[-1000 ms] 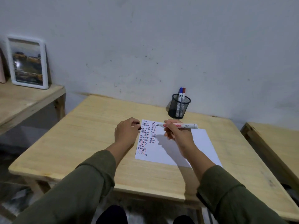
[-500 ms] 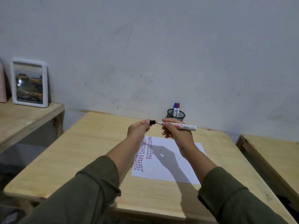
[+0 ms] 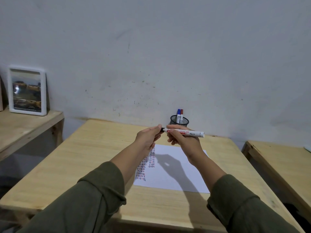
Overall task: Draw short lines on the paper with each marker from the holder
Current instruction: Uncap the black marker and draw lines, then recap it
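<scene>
My right hand (image 3: 183,140) holds a white marker (image 3: 190,133) level in the air above the table, its tip end pointing left. My left hand (image 3: 148,137) pinches a black cap (image 3: 162,129) that meets the marker's tip end. Below the hands lies a white paper (image 3: 176,172) with columns of short red, blue and black lines near its left edge. A black mesh holder (image 3: 179,122) stands behind the hands near the wall, with a blue marker (image 3: 178,113) and a red marker (image 3: 182,113) upright in it.
The wooden table (image 3: 94,158) carries the paper and holder. A lower wooden shelf (image 3: 25,125) at the left bears a white picture frame (image 3: 27,90). Another wooden table (image 3: 282,162) stands at the right. A grey wall closes the back.
Both hands rose off the paper into the air. My left hand brought the black cap up to the marker's tip, and the cap now meets it. The camera tilted upward.
</scene>
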{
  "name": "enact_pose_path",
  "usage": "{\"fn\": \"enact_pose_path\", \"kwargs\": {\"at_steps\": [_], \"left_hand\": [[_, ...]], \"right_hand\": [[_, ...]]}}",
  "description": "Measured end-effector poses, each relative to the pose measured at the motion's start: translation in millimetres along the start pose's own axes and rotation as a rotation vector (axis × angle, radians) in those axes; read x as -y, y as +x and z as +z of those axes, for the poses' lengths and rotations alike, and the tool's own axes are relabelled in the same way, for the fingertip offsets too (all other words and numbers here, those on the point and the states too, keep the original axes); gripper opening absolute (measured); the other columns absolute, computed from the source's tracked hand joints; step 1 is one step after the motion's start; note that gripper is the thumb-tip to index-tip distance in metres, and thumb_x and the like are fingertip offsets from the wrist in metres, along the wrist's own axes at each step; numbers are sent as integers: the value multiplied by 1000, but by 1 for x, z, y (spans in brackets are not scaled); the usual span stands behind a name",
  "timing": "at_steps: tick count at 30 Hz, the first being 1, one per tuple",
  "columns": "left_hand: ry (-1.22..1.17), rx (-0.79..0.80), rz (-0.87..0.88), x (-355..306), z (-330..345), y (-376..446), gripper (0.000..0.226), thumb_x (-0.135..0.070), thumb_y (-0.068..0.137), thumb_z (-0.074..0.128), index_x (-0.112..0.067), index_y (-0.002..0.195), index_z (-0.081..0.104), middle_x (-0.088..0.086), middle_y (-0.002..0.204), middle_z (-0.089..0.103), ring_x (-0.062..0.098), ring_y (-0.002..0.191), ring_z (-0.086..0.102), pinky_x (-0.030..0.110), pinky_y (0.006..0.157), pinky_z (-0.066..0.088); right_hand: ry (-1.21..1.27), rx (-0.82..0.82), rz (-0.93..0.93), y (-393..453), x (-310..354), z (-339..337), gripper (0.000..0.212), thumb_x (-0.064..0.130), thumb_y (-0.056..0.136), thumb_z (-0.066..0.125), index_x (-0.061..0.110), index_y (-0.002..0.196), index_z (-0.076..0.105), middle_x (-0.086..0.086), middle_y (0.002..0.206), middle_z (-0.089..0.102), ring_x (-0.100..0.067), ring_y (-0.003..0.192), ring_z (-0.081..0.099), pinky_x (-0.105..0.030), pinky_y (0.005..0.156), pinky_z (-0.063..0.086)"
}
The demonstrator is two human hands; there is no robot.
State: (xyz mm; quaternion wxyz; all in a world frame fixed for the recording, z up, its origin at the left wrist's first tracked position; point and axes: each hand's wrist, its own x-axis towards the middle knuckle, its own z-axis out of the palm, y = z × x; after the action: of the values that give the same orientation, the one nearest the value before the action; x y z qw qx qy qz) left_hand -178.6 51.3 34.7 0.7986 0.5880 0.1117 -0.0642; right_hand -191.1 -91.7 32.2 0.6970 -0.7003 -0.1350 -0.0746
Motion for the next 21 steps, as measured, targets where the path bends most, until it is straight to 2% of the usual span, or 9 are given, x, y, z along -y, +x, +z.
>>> {"fn": "enact_pose_path", "kwargs": {"at_steps": [4,6,10,11,14,16,19,21], "left_hand": [[-85,10,-8,4,5,-2,11,-20,85,63,-22,75,62,-8,67,65,1,72,55,17,56,31],[-103,12,4,8,9,-2,11,-16,86,62,-21,76,62,-6,72,63,0,75,55,18,57,30],[-104,30,39,17,13,0,5,-16,86,62,-19,83,65,-4,78,63,0,79,57,21,60,29],[-90,38,49,17,13,1,4,-17,86,62,-18,88,66,-5,79,63,1,79,57,22,60,29],[-34,32,94,15,12,7,20,-20,86,62,-14,105,66,-5,81,64,3,79,55,23,61,30],[-36,-1,121,7,12,14,22,-20,88,59,-14,108,65,-6,81,63,4,74,51,23,61,30],[-1,-48,158,-8,13,27,24,-20,88,59,-14,111,64,-4,87,65,5,73,51,23,60,32],[36,-16,190,-17,18,36,25,-21,88,59,-16,112,61,1,99,66,6,84,58,24,75,39]], "right_hand": [[67,-41,34,-1,-5,-1,12,10,83,64,12,90,75,0,68,70,-16,59,61,-23,58,51],[153,-85,66,-2,-8,1,14,6,83,62,2,93,72,-6,69,67,-18,58,59,-23,58,50],[269,-132,110,-6,-9,1,14,3,86,58,0,93,70,-16,74,62,-18,56,57,-23,58,51],[271,-111,116,-7,-9,-1,14,4,87,58,1,95,70,-17,76,62,-17,57,58,-23,59,51],[266,21,127,-6,-7,-10,18,8,88,61,11,104,67,-14,85,65,-17,65,63,-24,65,52],[328,82,134,-3,-3,-18,24,15,86,63,17,110,63,-11,89,68,-18,70,65,-26,68,52],[434,163,181,3,4,-32,36,34,83,55,12,111,64,-14,97,69,-21,78,67,-29,72,52],[440,217,235,9,8,-39,43,42,85,48,10,105,67,-15,98,71,-23,83,68,-29,71,53]]}}
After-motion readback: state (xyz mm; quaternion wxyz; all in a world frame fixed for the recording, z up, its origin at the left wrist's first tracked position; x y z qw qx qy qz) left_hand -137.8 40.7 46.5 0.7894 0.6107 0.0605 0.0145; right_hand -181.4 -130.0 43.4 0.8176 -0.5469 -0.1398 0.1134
